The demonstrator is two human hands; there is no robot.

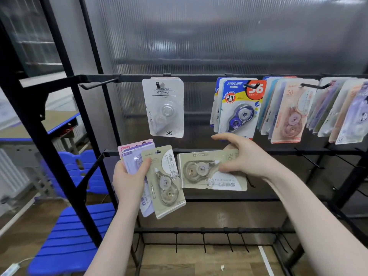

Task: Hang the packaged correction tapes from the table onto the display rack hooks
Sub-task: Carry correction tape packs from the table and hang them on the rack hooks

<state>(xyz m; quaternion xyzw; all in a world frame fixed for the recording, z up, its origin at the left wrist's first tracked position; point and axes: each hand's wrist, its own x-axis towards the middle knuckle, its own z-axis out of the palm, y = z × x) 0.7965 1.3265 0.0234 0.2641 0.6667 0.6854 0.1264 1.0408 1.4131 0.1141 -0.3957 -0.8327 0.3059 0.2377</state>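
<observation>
I see my right hand (246, 156) pinching a flat beige blister-packed correction tape (211, 172) sideways; my left hand (130, 180) grips a fanned stack of glossy packs (151, 176), near the black wire rack (199, 78)

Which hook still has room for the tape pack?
The top-left hook is bare, left of the white pack. The middle rail hooks and the bottom row are bare too. The top right is crowded: blue pack, pink packs, then more, overlapping.
</observation>
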